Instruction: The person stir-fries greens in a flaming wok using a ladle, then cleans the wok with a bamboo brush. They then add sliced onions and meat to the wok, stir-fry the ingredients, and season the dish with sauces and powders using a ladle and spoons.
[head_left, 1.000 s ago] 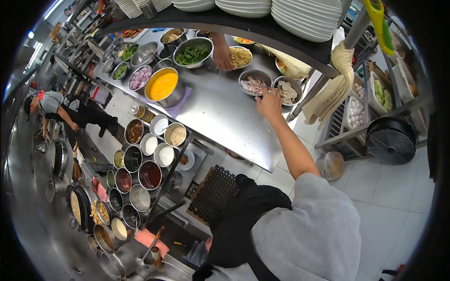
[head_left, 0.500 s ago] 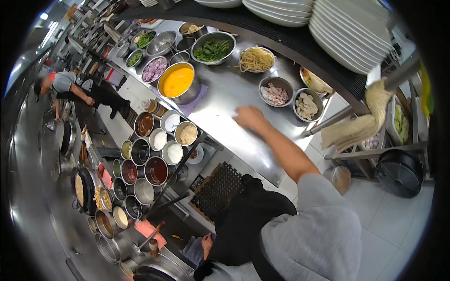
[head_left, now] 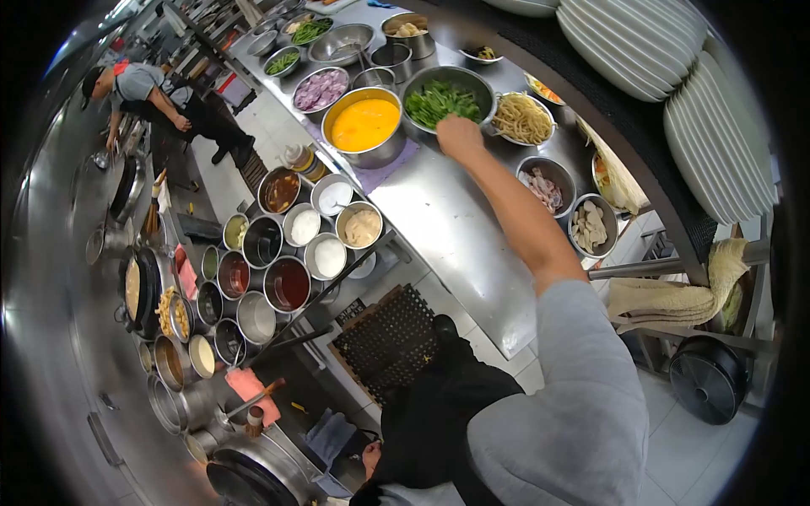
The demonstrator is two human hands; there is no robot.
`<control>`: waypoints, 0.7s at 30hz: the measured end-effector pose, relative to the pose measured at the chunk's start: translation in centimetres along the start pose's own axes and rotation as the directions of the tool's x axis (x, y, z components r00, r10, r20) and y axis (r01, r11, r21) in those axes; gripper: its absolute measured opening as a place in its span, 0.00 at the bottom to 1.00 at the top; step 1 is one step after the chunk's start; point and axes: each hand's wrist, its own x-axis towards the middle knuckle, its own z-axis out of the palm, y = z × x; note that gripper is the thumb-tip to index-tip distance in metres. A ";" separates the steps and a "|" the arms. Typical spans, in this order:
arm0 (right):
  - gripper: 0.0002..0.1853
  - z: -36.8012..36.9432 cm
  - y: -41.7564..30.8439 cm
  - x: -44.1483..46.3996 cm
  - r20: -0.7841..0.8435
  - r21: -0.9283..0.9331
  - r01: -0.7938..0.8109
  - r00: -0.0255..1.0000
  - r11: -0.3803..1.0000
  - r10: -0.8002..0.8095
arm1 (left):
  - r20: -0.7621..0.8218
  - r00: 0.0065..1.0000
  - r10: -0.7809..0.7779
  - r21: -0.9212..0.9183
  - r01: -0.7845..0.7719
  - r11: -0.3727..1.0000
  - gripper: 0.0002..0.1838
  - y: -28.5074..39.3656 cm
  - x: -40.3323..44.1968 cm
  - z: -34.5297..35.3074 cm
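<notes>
My right hand [head_left: 461, 139] is at the near rim of a metal bowl of green leaves [head_left: 439, 101]. Its fingers are curled together, and their tips and anything in them are hidden. Beside that bowl stand a pot of yellow liquid [head_left: 364, 125] on a purple cloth and a bowl of noodle-like strips [head_left: 523, 118]. Bowls of pinkish meat [head_left: 542, 187] and pale slices [head_left: 589, 226] are nearer the counter's right end. My left hand [head_left: 371, 458], partly hidden by the black apron, shows curled fingers low in the view; what it holds cannot be made out.
Several sauce and seasoning pots [head_left: 287, 283] stand left of the steel counter [head_left: 456, 236]. Plates [head_left: 633, 46] are stacked on the shelf above. A co-worker [head_left: 152, 93] stands at the far left. A black mat [head_left: 388, 337] and a fan [head_left: 707, 379] are on the floor.
My right hand has moved from the meat and pale-slice bowls across the counter to the green leaves. The other person's hand near the noodle-like strips has left. The view has shifted.
</notes>
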 end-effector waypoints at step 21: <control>0.29 11.6 -58.7 -37.9 0.214 0.531 0.784 0.242 0.321 -0.946 | -0.546 0.836 -0.061 -0.441 -0.224 0.869 0.15 6.5 -1.3 -13.1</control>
